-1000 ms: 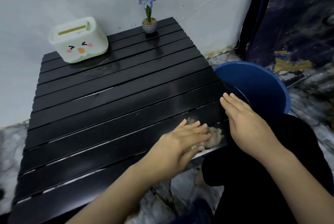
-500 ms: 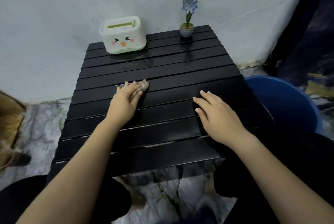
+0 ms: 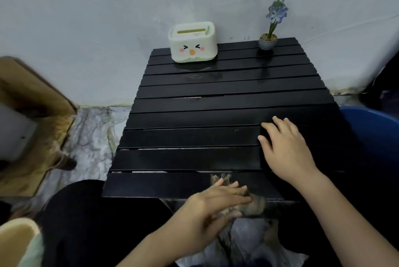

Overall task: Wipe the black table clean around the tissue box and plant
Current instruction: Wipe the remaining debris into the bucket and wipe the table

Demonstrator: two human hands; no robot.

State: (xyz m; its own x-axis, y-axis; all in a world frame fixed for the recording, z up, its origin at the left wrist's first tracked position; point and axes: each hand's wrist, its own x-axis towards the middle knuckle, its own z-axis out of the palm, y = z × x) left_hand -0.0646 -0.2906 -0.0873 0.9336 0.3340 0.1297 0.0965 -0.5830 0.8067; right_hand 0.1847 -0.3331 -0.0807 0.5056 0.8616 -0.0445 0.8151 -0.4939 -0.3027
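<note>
Standing upright: tissue box [image 3: 192, 42], potted plant [image 3: 268, 39].

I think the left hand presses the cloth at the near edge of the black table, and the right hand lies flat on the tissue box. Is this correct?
Not quite. The right hand lies flat on the black table, far from the tissue box at the back, as the head view shows. The left hand does press the cloth at the near edge.

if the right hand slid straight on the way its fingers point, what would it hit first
Probably nothing soon. The right hand rests flat on the black table, fingers aimed up and slightly left. The line likely runs between the tissue box and the plant; depth is unclear.
</note>
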